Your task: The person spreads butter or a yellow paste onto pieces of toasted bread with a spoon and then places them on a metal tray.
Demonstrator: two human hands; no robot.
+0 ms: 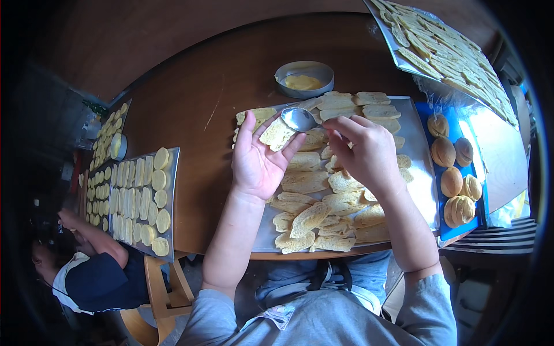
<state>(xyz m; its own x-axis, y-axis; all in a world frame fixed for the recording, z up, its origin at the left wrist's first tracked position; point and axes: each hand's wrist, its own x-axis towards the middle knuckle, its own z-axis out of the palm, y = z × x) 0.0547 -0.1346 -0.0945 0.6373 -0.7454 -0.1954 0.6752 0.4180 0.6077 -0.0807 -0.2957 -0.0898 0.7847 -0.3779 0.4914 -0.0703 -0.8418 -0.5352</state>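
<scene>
A slice of bread [277, 135] rests on the fingers of my left hand [262, 166], palm up. My right hand [368, 151] grips a metal spoon [298, 119] near its bowl, which lies over the slice's upper edge. Beneath both hands, many bread slices [305, 181] cover much of a metal baking tray [417, 173]; my hands and forearms hide some of them. Beyond the tray's far edge stands a round metal tin [304, 88] with a pale yellow spread [303, 82] in it.
Whole bread rolls [442, 152] lie on a blue tray [481, 216] at right. Above it, another tray [400, 65] holds many slices. At left, more slices fill a metal tray [175, 173], near a second tin [123, 147] and a seated person [95, 277]. A wooden chair [158, 285] stands between us.
</scene>
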